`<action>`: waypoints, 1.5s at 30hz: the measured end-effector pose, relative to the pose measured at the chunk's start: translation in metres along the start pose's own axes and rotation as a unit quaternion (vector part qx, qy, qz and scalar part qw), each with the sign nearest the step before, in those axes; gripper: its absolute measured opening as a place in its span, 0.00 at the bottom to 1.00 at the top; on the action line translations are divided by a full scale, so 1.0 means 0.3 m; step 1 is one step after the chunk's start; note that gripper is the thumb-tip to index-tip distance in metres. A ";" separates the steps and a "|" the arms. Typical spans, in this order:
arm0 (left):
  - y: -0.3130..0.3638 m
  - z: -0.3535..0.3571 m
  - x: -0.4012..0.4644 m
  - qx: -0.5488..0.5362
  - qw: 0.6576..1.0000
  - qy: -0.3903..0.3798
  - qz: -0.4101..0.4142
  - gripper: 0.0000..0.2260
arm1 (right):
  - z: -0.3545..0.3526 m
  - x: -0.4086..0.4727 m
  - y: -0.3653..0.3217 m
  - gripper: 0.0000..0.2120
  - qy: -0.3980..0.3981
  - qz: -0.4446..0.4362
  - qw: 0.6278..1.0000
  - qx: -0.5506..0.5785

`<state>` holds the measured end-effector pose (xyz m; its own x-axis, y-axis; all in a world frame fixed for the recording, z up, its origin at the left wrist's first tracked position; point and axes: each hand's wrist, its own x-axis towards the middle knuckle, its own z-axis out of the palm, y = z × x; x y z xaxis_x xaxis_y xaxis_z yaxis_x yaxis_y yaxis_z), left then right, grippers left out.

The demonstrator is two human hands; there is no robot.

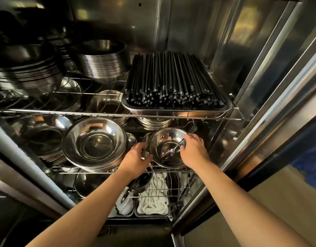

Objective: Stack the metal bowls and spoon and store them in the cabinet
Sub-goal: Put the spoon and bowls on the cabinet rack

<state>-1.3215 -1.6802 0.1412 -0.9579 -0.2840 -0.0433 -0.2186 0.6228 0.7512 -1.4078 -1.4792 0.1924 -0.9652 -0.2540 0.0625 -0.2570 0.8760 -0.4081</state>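
Head cam: both hands reach into the steel cabinet [225, 41] at the middle wire shelf [171, 170]. Left hand [135, 158] is curled on the near-left rim of the stacked metal bowls [168, 147], fingers closed on the rim w/ thumb outside; right hand [193, 148] clamps the right rim, fingertips over the edge. Spoon [172, 151] lies inside the top bowl, handle leaning twd the right rim. Stack sits at the shelf's front, right of a big mixing-bowl stack [94, 144], under the chopstick tray [177, 82]. Best approach, imo: keep the stack level so the spoon doesn't slide, push straight back clear of the upper shelf rail, then let go only once the base is fully on the wires.
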 end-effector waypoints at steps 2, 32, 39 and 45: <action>-0.014 -0.004 -0.032 0.032 0.999 -0.005 0.019 0.28 | -0.002 0.017 -0.012 0.23 -0.018 -0.028 0.999 -0.034; -0.195 -0.026 -0.293 0.352 0.935 -0.008 0.041 0.39 | 0.050 0.064 0.005 0.16 -0.002 -0.139 0.954 -0.267; -0.212 -0.023 -0.276 0.358 0.932 -0.047 0.035 0.32 | 0.011 -0.122 -0.041 0.10 0.136 -0.229 0.956 -0.123; -0.209 -0.022 -0.282 0.335 0.941 -0.031 0.024 0.39 | 0.055 -0.356 -0.007 0.06 0.084 -0.273 0.958 -0.004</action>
<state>-1.2256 -1.7000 0.1022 -0.9743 -0.2128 -0.0736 -0.2225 0.9599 0.1705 -1.3033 -1.4605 0.1716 -0.6816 -0.6059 0.4103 -0.7251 0.6348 -0.2671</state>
